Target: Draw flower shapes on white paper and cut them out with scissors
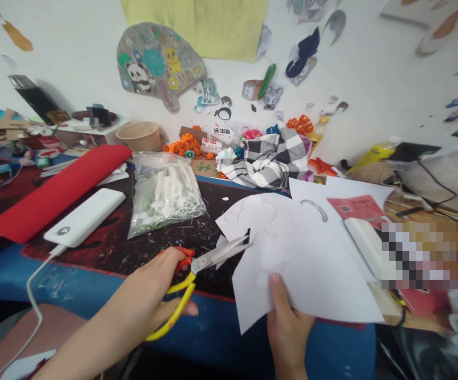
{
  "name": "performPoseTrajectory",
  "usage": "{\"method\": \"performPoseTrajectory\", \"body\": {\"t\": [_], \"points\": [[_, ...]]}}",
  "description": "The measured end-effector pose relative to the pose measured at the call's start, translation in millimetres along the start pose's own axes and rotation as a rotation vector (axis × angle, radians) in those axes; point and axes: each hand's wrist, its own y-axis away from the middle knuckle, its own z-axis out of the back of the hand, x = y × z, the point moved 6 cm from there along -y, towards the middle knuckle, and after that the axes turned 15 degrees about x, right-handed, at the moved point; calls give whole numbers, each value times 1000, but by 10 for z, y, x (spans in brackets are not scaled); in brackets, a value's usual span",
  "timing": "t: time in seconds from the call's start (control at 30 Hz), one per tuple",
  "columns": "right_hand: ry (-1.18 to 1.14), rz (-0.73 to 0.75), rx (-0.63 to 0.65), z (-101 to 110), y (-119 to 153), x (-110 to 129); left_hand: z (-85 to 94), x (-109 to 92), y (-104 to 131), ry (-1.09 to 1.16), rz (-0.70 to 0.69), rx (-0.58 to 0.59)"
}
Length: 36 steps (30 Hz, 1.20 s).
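My left hand (160,287) is closed around the handles of a pair of scissors (203,261), one loop orange-red and the other yellow. The blades are parted and reach the cut left edge of a white sheet of paper (304,264) with faint pencil drawings. Near its lower edge, my right hand (288,327) grips this sheet, thumb on top and the other fingers mostly hidden beneath. A small paper scrap (221,248) shows behind the blades.
A clear bag of pale pieces (168,195), a white power bank (84,217) with a cable and a red roll (63,187) lie to the left. A checkered cloth (268,158) and paper flowers (187,145) line the back. More white sheets (355,187) lie at the right.
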Motion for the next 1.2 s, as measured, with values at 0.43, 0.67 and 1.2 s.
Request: {"method": "performPoseTrajectory", "body": {"t": [0.43,0.67,1.2], "points": [[175,237,183,-153,-495,471,393,-172,-414,595,-153,-403],[323,321,236,-271,-676,558,480,-680,-855,740,-338,-520],[-93,260,526,-812,-1806,395,902,-163,-1546,935,-396,-517]]}}
